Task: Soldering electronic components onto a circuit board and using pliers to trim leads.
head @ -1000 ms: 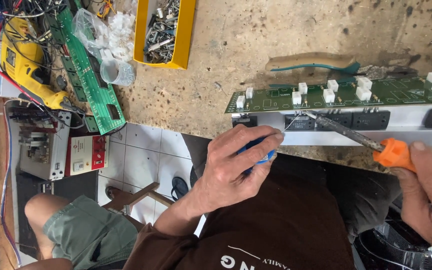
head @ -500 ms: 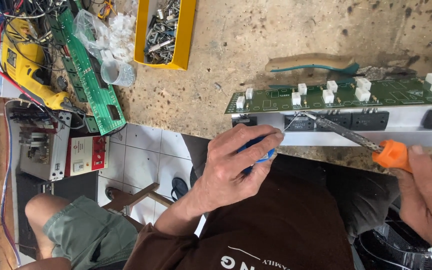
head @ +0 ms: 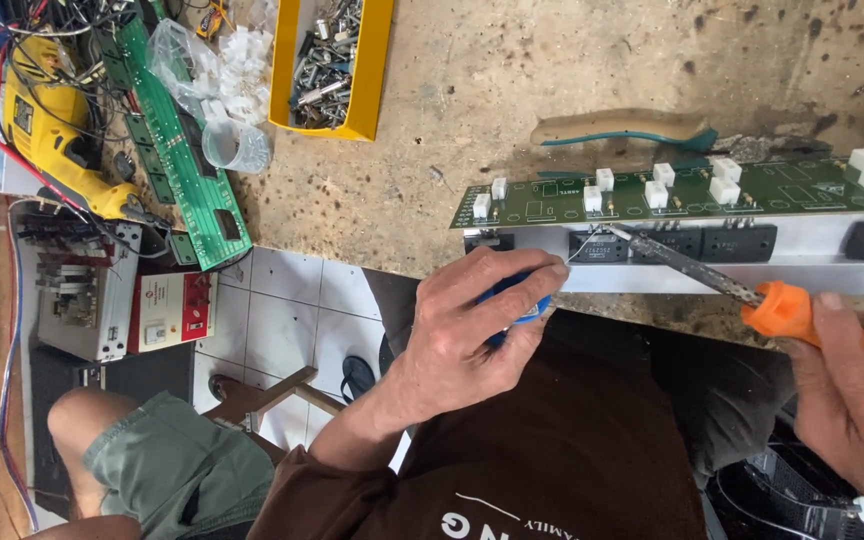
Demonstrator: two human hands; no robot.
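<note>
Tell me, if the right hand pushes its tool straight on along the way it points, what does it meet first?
Probably the black component on the metal rail; the soldering iron in the right hand already points at it.

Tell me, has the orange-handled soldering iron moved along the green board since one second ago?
No. The soldering iron keeps its tip by the same black component on the long green board, held by the right hand.

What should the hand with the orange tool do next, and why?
Probably hold the tip steady where it is. The right hand grips the orange-handled tool, and its metal tip already rests at the black parts below the green circuit board. The left hand holds something blue right beside that spot, so the two seem meant to meet there.
</note>
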